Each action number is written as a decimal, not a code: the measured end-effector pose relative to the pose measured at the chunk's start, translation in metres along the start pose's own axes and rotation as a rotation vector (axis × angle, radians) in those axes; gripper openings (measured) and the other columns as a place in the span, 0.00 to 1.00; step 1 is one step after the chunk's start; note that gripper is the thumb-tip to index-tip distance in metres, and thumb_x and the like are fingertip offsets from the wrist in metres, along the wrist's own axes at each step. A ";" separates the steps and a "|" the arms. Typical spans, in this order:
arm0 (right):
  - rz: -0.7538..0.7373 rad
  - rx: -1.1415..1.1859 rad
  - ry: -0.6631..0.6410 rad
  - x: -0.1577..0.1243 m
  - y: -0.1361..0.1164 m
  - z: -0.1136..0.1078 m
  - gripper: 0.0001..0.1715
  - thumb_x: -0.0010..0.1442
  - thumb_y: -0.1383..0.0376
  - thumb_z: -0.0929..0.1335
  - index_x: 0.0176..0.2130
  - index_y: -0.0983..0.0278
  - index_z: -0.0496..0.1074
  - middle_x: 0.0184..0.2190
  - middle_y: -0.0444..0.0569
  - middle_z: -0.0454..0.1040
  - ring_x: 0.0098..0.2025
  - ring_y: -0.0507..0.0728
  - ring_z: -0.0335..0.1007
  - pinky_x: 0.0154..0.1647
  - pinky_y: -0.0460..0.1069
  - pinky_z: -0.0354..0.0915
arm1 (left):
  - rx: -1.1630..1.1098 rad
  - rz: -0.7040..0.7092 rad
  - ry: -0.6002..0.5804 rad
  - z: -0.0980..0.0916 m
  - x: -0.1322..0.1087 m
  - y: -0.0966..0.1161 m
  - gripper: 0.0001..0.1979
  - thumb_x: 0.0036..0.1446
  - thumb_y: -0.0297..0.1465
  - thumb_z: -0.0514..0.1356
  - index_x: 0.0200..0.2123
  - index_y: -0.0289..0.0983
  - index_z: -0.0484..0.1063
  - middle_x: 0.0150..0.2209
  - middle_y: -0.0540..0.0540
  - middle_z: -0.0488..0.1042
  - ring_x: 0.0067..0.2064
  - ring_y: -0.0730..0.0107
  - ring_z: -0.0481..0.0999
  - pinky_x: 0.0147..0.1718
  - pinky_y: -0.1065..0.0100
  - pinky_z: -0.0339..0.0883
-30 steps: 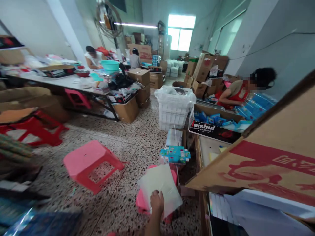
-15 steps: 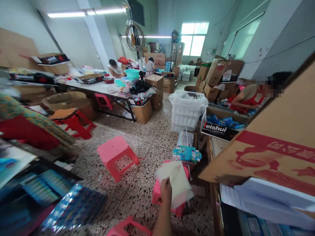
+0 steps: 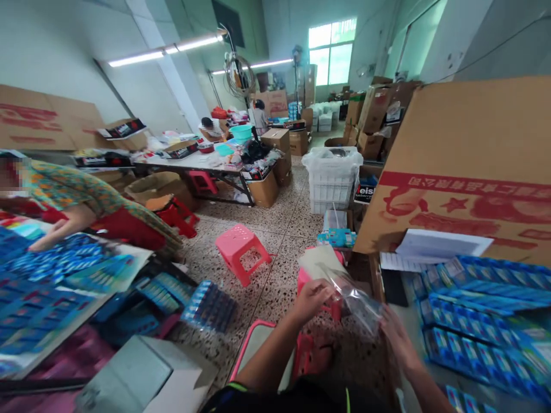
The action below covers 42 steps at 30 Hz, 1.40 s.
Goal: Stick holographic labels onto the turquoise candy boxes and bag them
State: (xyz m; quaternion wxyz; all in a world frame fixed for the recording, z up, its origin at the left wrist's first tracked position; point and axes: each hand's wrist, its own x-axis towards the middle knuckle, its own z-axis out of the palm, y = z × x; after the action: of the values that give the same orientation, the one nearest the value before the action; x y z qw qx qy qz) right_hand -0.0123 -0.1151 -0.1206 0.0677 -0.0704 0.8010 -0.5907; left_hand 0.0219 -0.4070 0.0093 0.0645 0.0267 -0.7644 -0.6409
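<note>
A clear plastic bag [image 3: 359,304] stretches between my two hands. My left hand [image 3: 313,298] is closed on its left end in a pinch. My right hand [image 3: 395,330] is at the bag's right end, its fingers stretched out against the plastic and somewhat blurred. Below and beyond my left hand, a flat pale stack of sheets or bags [image 3: 316,258] lies on a pink stool [image 3: 303,281]. To the right of my right hand, rows of blue printed boxes [image 3: 477,332] stand on a table.
A large cardboard panel [image 3: 469,137] rises behind the boxes at right. Another pink stool [image 3: 241,246] and a white crate [image 3: 330,183] stand on the floor. At left, a co-worker [image 3: 81,195] leans over a table of blue packs. A wrapped pack of boxes [image 3: 209,307] sits beside that table.
The view has turned, showing more of the right-hand table. My left hand, which was at the pale stack, now holds the clear bag. My right hand has come into view at its other end.
</note>
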 end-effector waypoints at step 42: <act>0.105 0.726 0.588 -0.147 -0.120 -0.042 0.33 0.45 0.43 0.79 0.30 0.59 0.60 0.24 0.38 0.70 0.27 0.51 0.68 0.35 0.48 0.68 | 0.500 0.530 -0.736 0.147 -0.064 0.082 0.13 0.70 0.37 0.59 0.51 0.40 0.79 0.54 0.43 0.81 0.58 0.57 0.78 0.63 0.51 0.68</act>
State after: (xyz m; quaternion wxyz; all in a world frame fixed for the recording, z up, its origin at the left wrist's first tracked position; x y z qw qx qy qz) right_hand 0.1279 -0.0823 0.0103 -0.1121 0.1690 0.5303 -0.8232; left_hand 0.0690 -0.2412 0.0608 -0.0570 -0.3807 -0.8468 -0.3670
